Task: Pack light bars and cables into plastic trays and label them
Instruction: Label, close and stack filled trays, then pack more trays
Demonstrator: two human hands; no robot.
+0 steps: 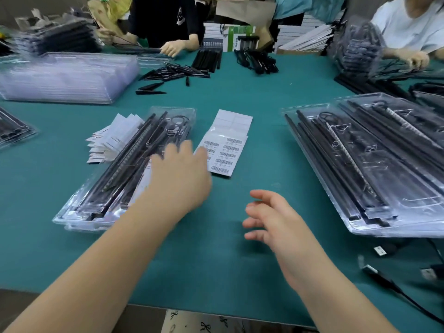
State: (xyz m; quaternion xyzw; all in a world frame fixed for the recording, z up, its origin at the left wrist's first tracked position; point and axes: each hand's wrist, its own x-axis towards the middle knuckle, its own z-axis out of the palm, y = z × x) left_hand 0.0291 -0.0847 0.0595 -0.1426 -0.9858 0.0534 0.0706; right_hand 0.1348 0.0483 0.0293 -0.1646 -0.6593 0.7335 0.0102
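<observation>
Two bare forearms reach over a teal-covered bench (240,104) in a busy packing room; other workers sit at the far side, one in a black top, one in white far right, w/ stacks of white boxes (305,37) and brown paper behind them. Far left: a tall stack of empty clear trays (64,78). Far centre: loose black light-bar parts (177,72) and a bundle of black cables (257,60). Near right corner: more cable ends w/ plugs (382,251).

Packed tray (125,169) lies left of centre, angled, holding black light bars and a coiled cable at its far end; white paper slips (113,138) are piled just beside it on the left. Right side: bigger stack of filled trays (374,162), overlapping. Another filled tray (14,131) pokes in at the left edge.

Label sheet (225,145) lies between the packed tray and the right stack, flat on the cloth. Near half carries barcode stickers in two columns, far half is blank backing. Print too small and blurred to read.

Left hand (182,171) is stretched fwd, palm down, fingers fairly straight, over the right edge of the packed tray w/ fingertips at the label sheet's left edge; grip open, motion-blurred, so contact can't be told. Right hand (271,217) hovers above bare cloth near centre, fingers loosely curled toward the left, holding nothing
</observation>
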